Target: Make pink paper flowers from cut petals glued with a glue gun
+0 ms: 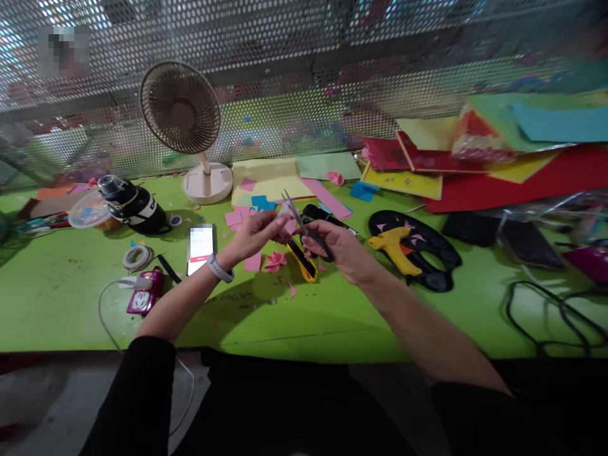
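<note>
The scissors (297, 216) stand at the centre of the frame, points toward the top. The right hand (342, 249), right of centre, holds them, fingers curled at the dark handles. The left hand (259, 234), just left of centre, pinches a small piece of paper (286, 209) by the blades; whether blade and paper touch, I cannot tell.

The paper is probably very light, soft and easily creased or torn, so an edge pinched lightly between thumb and fingertip should suit it. The scissors are likely stiff and fairly light, best taken by the handle loops, away from the sharp points.

In looks, the paper is pale pink, nearly white where it catches light, its outline blurred. The scissors have slim grey blades, slightly parted at the tips. Below them, on the green table (285, 329), lie a pink flower (275, 261) and a yellow cutter (303, 263).
</note>
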The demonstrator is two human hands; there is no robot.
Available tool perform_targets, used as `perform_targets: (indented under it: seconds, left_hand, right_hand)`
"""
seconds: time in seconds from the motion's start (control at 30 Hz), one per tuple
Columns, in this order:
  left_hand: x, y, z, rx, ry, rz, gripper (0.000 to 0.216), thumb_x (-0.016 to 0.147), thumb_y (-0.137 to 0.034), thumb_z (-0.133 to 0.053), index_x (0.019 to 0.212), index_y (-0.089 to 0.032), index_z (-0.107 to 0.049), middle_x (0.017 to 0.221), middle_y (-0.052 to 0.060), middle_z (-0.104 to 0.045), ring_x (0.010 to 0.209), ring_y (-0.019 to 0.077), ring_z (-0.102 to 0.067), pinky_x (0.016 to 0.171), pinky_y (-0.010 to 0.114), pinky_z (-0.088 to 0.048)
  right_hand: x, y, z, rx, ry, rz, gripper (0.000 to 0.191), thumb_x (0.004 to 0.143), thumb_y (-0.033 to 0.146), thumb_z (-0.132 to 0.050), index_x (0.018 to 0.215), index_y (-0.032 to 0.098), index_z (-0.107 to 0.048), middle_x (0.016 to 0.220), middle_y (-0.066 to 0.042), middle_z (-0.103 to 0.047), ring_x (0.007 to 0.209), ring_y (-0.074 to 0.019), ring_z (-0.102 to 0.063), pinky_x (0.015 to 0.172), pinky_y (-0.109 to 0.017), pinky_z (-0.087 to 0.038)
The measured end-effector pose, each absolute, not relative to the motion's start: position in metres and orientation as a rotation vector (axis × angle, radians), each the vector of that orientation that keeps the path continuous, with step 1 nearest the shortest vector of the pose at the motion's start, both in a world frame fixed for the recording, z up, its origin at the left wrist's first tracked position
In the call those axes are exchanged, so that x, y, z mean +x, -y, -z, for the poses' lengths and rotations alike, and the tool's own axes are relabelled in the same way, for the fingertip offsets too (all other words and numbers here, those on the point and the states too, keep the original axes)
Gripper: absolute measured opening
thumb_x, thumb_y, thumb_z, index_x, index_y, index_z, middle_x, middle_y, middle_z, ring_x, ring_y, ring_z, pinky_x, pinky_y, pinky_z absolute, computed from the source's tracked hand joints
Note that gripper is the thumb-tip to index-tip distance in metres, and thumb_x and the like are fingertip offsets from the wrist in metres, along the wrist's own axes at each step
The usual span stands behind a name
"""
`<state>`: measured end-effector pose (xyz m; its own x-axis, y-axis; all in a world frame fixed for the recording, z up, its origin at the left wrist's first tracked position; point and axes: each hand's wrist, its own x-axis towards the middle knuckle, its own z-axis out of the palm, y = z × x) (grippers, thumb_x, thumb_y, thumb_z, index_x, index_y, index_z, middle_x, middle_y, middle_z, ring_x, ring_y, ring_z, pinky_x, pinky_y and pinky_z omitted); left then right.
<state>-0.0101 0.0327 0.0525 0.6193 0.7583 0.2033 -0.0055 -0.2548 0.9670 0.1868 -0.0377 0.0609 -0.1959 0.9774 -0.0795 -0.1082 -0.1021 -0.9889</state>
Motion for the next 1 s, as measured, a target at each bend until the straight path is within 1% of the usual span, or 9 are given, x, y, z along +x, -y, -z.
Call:
perform_targets:
  seconds: [0.1, 0.2, 0.27, 0.33, 0.43, 0.5, 0.67, 0.87, 1.0]
  left_hand:
    - [-0.010, -0.033, -0.047, 1.663, -0.609, -0.843, 0.045, 0.095, -0.058, -0.048, 0.101, -0.014, -0.056, 0.079, 0.006, -0.073, 0.068, 0.0133, -0.072, 0.065, 0.025, -0.060]
    - [-0.011, -0.034, -0.040, 1.714, -0.630, -0.820, 0.041, 0.095, -0.057, -0.048, 0.097, -0.016, -0.052, 0.074, 0.003, -0.069, 0.062, 0.0127, -0.070, 0.060, 0.025, -0.058]
    - [-0.012, -0.035, -0.038, 1.834, -0.679, -0.841, 0.040, 0.097, -0.056, -0.045, 0.095, -0.017, -0.052, 0.074, 0.003, -0.067, 0.065, 0.0135, -0.068, 0.063, 0.028, -0.057]
    - [-0.013, -0.036, -0.038, 2.049, -0.757, -0.959, 0.039, 0.098, -0.054, -0.045, 0.092, -0.017, -0.056, 0.084, 0.007, -0.067, 0.080, 0.0167, -0.068, 0.074, 0.034, -0.058]
    - [-0.014, -0.039, -0.039, 2.325, -0.805, -1.172, 0.035, 0.098, -0.049, -0.049, 0.090, -0.017, -0.061, 0.120, 0.015, -0.062, 0.116, 0.0240, -0.059, 0.098, 0.044, -0.051]
    - [-0.015, -0.042, -0.038, 2.386, -0.714, -1.163, 0.030, 0.099, -0.044, -0.047, 0.095, -0.018, -0.062, 0.135, 0.015, -0.055, 0.128, 0.0245, -0.052, 0.106, 0.047, -0.046]
    - [-0.012, -0.050, -0.029, 2.398, -0.542, -1.062, 0.026, 0.101, -0.036, -0.044, 0.109, -0.017, -0.060, 0.121, 0.016, -0.063, 0.115, 0.0219, -0.061, 0.099, 0.043, -0.051]
    - [-0.007, -0.055, -0.029, 2.465, -0.470, -1.042, 0.022, 0.101, -0.033, -0.044, 0.104, -0.017, -0.058, 0.107, 0.013, -0.062, 0.102, 0.0192, -0.062, 0.090, 0.038, -0.055]
    - [-0.006, -0.054, -0.034, 2.490, -0.453, -0.978, 0.022, 0.101, -0.033, -0.044, 0.102, -0.016, -0.058, 0.105, 0.013, -0.061, 0.103, 0.0203, -0.060, 0.091, 0.039, -0.055]
  right_hand:
    - [0.183, 0.040, -0.063, -1.082, 1.188, -1.485, 0.045, 0.061, 0.048, -0.087, 0.090, 0.022, -0.065, 0.081, 0.002, -0.066, 0.067, -0.0116, -0.059, 0.064, -0.027, -0.051]
    - [0.180, 0.043, -0.066, -1.067, 1.172, -1.530, 0.043, 0.063, 0.049, -0.086, 0.088, 0.021, -0.064, 0.073, 0.004, -0.062, 0.060, -0.0096, -0.056, 0.061, -0.026, -0.049]
    - [0.179, 0.044, -0.067, -1.072, 1.162, -1.538, 0.044, 0.062, 0.050, -0.086, 0.087, 0.021, -0.064, 0.071, 0.005, -0.060, 0.059, -0.0094, -0.055, 0.059, -0.025, -0.048]
    - [0.179, 0.045, -0.066, -1.088, 1.158, -1.535, 0.045, 0.061, 0.050, -0.087, 0.088, 0.021, -0.065, 0.072, 0.005, -0.060, 0.058, -0.0093, -0.054, 0.058, -0.025, -0.048]
    - [0.180, 0.046, -0.064, -1.087, 1.158, -1.553, 0.044, 0.063, 0.049, -0.086, 0.090, 0.022, -0.065, 0.073, 0.004, -0.060, 0.058, -0.0089, -0.054, 0.058, -0.025, -0.048]
    - [0.183, 0.046, -0.062, -1.062, 1.173, -1.590, 0.040, 0.067, 0.047, -0.084, 0.092, 0.022, -0.065, 0.076, 0.003, -0.062, 0.061, -0.0094, -0.057, 0.063, -0.026, -0.050]
    - [0.188, 0.047, -0.063, -1.023, 1.271, -1.718, 0.036, 0.074, 0.041, -0.078, 0.102, 0.022, -0.065, 0.083, -0.001, -0.070, 0.078, -0.0163, -0.068, 0.082, -0.034, -0.055]
    - [0.186, 0.048, -0.056, -1.118, 1.257, -1.562, 0.034, 0.069, 0.038, -0.080, 0.095, 0.023, -0.063, 0.086, -0.001, -0.066, 0.074, -0.0161, -0.062, 0.072, -0.032, -0.054]
    - [0.187, 0.050, -0.053, -1.127, 1.268, -1.526, 0.036, 0.069, 0.042, -0.081, 0.092, 0.022, -0.062, 0.080, 0.000, -0.063, 0.070, -0.0151, -0.059, 0.067, -0.031, -0.052]
